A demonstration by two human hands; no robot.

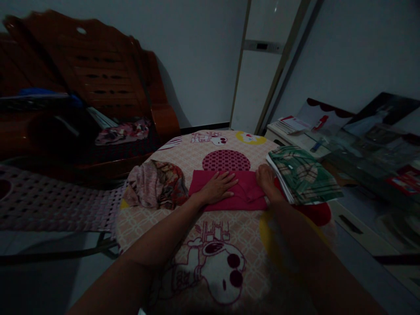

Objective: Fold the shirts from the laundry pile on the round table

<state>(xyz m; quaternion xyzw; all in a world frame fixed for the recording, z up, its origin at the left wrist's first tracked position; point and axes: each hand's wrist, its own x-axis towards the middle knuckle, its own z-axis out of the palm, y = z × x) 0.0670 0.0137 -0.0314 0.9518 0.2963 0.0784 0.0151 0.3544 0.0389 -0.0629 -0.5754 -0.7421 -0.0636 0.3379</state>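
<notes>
The bare left forearm [147,240], lower left of the frame, and bare right forearm [303,240], lower right, narrow toward the wrists. The left hand [218,188] and right hand [266,177] are bare.

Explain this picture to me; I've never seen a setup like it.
There's no machine here: the picture comes from a camera worn on the head of someone working bare-handed, looking forward and down. The left hand lies flat on a pink cloth. The right hand curls at its right end; whether it grips the cloth is hard to tell. All this is on a covered table, with a crumpled pile to the left and folded green plaid to the right.
</notes>
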